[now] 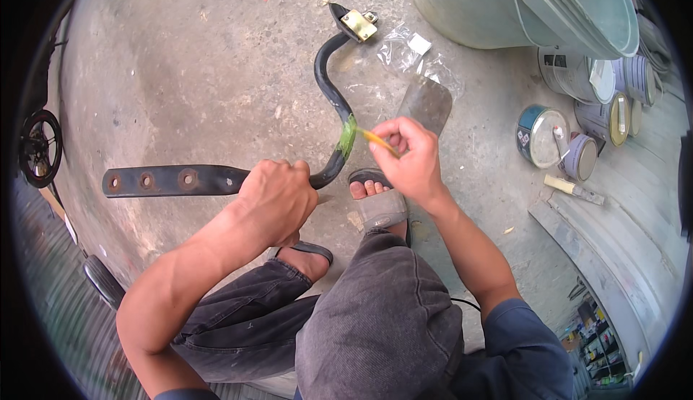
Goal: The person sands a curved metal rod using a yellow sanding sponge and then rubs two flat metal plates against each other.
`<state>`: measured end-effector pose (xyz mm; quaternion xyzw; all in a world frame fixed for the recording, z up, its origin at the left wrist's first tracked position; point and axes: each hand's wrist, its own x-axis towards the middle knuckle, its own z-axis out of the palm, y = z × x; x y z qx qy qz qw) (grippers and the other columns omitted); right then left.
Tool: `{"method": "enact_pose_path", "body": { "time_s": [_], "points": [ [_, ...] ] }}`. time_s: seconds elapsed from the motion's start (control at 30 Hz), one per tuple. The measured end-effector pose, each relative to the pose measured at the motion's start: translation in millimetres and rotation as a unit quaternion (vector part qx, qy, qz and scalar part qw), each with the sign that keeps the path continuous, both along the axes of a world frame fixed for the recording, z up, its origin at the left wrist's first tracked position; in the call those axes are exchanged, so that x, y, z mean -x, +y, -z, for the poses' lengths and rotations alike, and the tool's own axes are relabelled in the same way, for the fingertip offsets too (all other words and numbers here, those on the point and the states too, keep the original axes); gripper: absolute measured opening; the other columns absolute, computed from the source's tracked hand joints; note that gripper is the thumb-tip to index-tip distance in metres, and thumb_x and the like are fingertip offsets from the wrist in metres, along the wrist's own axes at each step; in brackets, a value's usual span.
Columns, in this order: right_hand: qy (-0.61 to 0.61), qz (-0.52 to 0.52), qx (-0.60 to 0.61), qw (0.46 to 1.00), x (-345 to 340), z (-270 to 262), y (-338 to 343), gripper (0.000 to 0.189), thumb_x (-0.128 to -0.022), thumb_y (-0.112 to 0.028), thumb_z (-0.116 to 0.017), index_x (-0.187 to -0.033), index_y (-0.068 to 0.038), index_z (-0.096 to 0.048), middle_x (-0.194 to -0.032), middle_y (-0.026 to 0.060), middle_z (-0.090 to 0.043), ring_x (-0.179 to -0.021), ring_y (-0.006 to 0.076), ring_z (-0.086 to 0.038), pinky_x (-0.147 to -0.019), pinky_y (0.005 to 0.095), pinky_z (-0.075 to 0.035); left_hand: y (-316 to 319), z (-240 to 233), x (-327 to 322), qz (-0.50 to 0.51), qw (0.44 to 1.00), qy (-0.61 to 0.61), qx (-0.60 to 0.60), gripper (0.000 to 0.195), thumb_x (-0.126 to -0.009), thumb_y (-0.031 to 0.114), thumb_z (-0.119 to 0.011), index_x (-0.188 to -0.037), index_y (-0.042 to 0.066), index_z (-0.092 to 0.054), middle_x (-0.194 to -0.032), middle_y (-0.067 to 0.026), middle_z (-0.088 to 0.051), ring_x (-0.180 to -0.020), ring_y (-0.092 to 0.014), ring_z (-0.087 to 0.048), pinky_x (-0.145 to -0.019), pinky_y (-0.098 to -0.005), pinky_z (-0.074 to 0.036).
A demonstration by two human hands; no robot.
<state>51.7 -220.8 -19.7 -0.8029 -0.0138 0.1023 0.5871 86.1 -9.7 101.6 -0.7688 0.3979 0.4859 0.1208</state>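
A bent black metal bar (328, 83) spans the space before me, its flat left end pierced with several rusty-rimmed holes. My left hand (279, 197) is closed around the bar beside that flat part. Bright green paint or filler (347, 136) coats part of the curve. In my right hand (407, 154) is a thin yellow-orange stick or small spatula (379, 141), its tip close to the green patch; whether they touch is unclear. At the bar's far end sits a brass-coloured metal plate (359, 25) with bolts, beside a black piece.
Clear plastic wrapping (398, 51) and a grey plate (427, 102) lie on the concrete floor. A large pale bucket (471, 10) stands at upper right, with several cans, one a blue-labelled tin (541, 135), below it. My sandalled foot (381, 208) is close below the bar.
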Motion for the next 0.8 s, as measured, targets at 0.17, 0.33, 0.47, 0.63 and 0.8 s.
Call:
{"method": "enact_pose_path", "body": {
  "time_s": [0.17, 0.33, 0.47, 0.63, 0.8],
  "points": [
    [-0.064, 0.041, 0.030, 0.997, -12, 26, 6, 0.015, -0.076, 0.002, -0.073, -0.086, -0.003, -0.063, -0.086, 0.0099, -0.069, -0.077, 0.0274, -0.065, -0.067, 0.0366, -0.053, 6, 5, 4, -0.041, 0.998, -0.009, 0.055, 0.020, -0.054, 0.015, -0.080, -0.068, 0.003, -0.072, -0.085, -0.0107, -0.061, -0.078, -0.027, -0.067, -0.066, -0.0372, -0.055],
    [-0.097, 0.014, 0.022, 0.995, -1, 23, 9, 0.016, -0.073, 0.004, -0.070, -0.084, -0.002, -0.061, -0.086, 0.0117, -0.068, -0.081, 0.0320, -0.065, -0.070, 0.0398, -0.053, 6, 2, 0, -0.053, 0.997, -0.004, 0.061, 0.018, -0.054, 0.013, -0.079, -0.067, 0.002, -0.072, -0.084, -0.0109, -0.061, -0.076, -0.028, -0.067, -0.065, -0.0371, -0.055],
    [-0.153, -0.053, 0.048, 0.986, 15, -5, 14, 0.020, -0.067, 0.005, -0.068, -0.083, -0.003, -0.060, -0.086, 0.0120, -0.067, -0.082, 0.0329, -0.066, -0.071, 0.0412, -0.053, 2, 0, -2, -0.017, 1.000, 0.006, 0.005, 0.033, -0.061, 0.031, -0.089, -0.083, 0.011, -0.077, -0.091, -0.0074, -0.065, -0.087, -0.024, -0.071, -0.072, -0.0341, -0.056],
    [-0.059, -0.044, -0.007, 0.997, 16, -28, 13, 0.019, -0.069, 0.004, -0.073, -0.084, -0.002, -0.063, -0.084, 0.0126, -0.067, -0.079, 0.0320, -0.066, -0.069, 0.0403, -0.053, 5, -1, -2, -0.017, 1.000, 0.007, 0.007, 0.032, -0.062, 0.031, -0.089, -0.084, 0.011, -0.077, -0.091, -0.0072, -0.065, -0.087, -0.023, -0.071, -0.072, -0.0341, -0.056],
    [-0.072, 0.020, 0.080, 0.994, -15, -2, 5, 0.015, -0.073, 0.002, -0.073, -0.085, -0.004, -0.064, -0.081, 0.0110, -0.066, -0.079, 0.0332, -0.064, -0.068, 0.0421, -0.052, -1, 0, -2, -0.007, 1.000, 0.011, -0.002, 0.033, -0.062, 0.032, -0.089, -0.085, 0.011, -0.078, -0.090, -0.0067, -0.065, -0.088, -0.023, -0.071, -0.071, -0.0334, -0.055]
  ]
}}
